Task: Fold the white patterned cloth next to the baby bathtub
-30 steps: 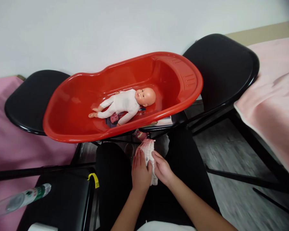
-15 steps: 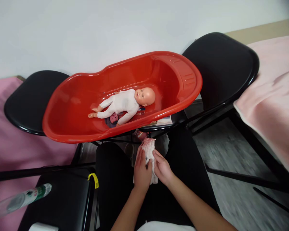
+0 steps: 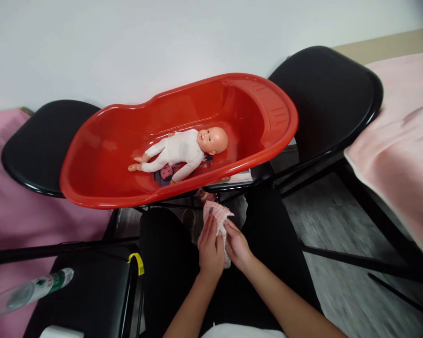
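Pink cloth (image 3: 216,213) sits low centre of frame, pinched between left hand (image 3: 210,249) and right hand (image 3: 238,246), below the red tub (image 3: 102,162).

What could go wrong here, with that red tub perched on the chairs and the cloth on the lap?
The long red plastic baby tub spans two black chairs, so a knock might tip it and the white-suited baby doll. The pink-and-white folded cloth, pressed between left hand and right hand, could slip floorward.
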`<state>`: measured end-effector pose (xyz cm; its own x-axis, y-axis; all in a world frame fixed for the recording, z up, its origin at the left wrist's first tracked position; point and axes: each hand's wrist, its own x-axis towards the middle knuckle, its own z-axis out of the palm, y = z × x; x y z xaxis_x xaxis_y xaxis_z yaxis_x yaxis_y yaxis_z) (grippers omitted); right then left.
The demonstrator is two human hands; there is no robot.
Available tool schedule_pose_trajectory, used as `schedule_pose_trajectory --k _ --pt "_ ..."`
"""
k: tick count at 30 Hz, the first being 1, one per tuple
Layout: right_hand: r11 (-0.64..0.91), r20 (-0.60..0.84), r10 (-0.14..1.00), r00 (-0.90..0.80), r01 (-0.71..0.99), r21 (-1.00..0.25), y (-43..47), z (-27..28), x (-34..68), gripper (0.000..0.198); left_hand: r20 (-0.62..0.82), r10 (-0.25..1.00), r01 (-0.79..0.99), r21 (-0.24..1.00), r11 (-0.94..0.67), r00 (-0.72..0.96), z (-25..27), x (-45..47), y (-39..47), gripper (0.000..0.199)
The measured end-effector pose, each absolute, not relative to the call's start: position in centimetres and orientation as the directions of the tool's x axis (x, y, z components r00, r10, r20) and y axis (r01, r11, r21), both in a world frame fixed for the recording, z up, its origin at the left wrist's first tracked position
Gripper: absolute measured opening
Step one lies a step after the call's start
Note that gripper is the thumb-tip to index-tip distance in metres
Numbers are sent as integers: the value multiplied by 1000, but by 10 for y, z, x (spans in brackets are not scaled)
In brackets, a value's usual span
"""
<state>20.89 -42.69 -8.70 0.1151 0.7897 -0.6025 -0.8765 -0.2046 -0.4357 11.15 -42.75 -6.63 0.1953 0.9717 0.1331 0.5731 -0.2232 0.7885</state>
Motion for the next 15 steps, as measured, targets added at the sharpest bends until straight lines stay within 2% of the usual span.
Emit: schedule_pose_trajectory --k 3,6,9,11,13,15 --pt "-185 -569 814 115 -878 -442 -427 -90 210 46 140 950 647 703 -294 279 -77 115 -430 54" --pt "-195 -591 797 128 -871 -451 -427 -91 212 49 68 939 682 670 -294 338 -84 117 -433 56" --pt "-216 -611 782 121 -867 -448 -428 -86 212 51 -6 915 677 674 -294 403 -86 118 -434 61" --pt "-221 -571 813 110 -850 -478 -427 -81 212 53 -35 904 659 696 -285 427 -87 118 -434 62" --pt "-220 -530 842 107 -827 -517 -426 -76 212 54 -43 903 639 721 -269 429 -89 118 -433 65" --pt "-221 -555 821 132 -823 -523 -425 -75 215 51 -19 913 622 737 -263 409 -92 118 -433 72"
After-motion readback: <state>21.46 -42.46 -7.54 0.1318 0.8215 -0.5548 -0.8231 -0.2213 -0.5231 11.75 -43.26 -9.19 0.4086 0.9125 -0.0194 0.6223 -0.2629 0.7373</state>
